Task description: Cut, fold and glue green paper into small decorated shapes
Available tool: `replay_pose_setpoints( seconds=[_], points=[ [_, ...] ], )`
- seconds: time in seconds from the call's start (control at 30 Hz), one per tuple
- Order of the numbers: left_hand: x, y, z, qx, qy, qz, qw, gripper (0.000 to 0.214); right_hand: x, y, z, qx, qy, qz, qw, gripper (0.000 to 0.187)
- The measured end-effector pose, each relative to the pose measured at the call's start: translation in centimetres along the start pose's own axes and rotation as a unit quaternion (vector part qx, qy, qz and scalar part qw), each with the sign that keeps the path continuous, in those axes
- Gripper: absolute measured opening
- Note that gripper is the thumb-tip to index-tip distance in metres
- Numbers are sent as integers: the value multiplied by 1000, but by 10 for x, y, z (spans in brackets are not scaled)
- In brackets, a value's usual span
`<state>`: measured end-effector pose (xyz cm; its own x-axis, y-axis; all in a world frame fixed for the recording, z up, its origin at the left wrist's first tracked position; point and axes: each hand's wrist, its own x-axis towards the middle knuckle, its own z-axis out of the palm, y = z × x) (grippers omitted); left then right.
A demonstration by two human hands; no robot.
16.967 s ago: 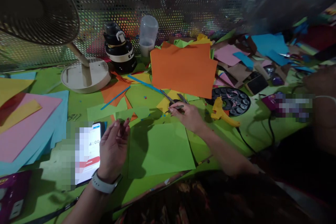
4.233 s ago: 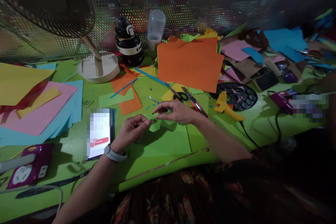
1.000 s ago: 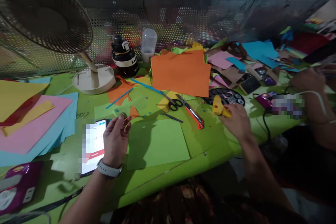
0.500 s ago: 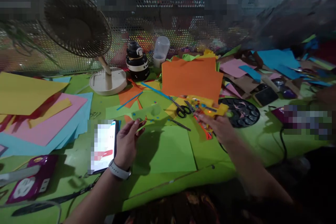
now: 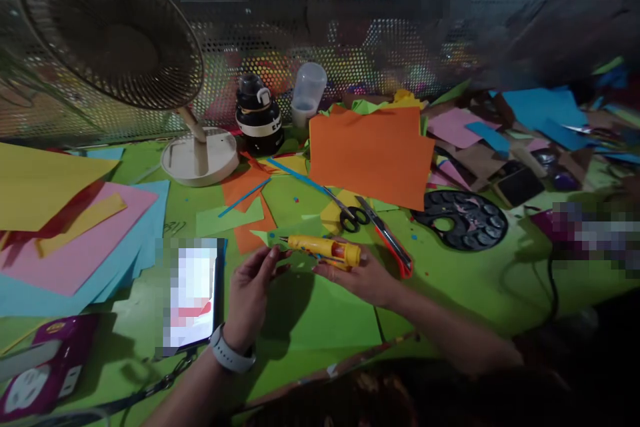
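My right hand (image 5: 363,277) is wrapped round a yellow hot glue gun (image 5: 325,250), its nozzle pointing left. The nozzle tip is close to the fingertips of my left hand (image 5: 255,290), which are pinched together. Between them seems to be a piece of green paper (image 5: 260,237), partly hidden by the fingers and the gun. Beneath both hands lies a green sheet (image 5: 330,320). Black-handled scissors (image 5: 354,219) and a red-handled cutting tool (image 5: 397,255) rest just beyond my right hand.
A phone (image 5: 194,293) lies left of my left wrist, near stacked coloured paper (image 5: 100,240). Behind stand a fan (image 5: 200,157), a black bottle (image 5: 260,120) and orange sheets (image 5: 370,153). A black palette (image 5: 467,220) lies right; a purple device (image 5: 47,360) sits front left.
My right hand has brought the glue gun left, from above the red-handled tool to my left fingertips. That tool now shows uncovered. The camera view has shifted slightly.
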<state>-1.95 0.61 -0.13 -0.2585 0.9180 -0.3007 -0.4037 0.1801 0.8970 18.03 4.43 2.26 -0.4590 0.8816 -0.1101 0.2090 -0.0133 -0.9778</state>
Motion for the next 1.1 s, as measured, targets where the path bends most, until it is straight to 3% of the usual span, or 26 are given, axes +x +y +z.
replay_pose_setpoints(
  seconds=[0.37,0.77,1.1],
  points=[
    [-3,-2,1,33,-6,19,999,22,-1,6,1,-18,13,29,999,28],
    [-3,-2,2,27,-11,27,999,21,0,-1,2,-17,6,8,1000,25],
    [-3,-2,3,24,-29,37,999,17,0,3,3,36,5,18,999,25]
  ],
)
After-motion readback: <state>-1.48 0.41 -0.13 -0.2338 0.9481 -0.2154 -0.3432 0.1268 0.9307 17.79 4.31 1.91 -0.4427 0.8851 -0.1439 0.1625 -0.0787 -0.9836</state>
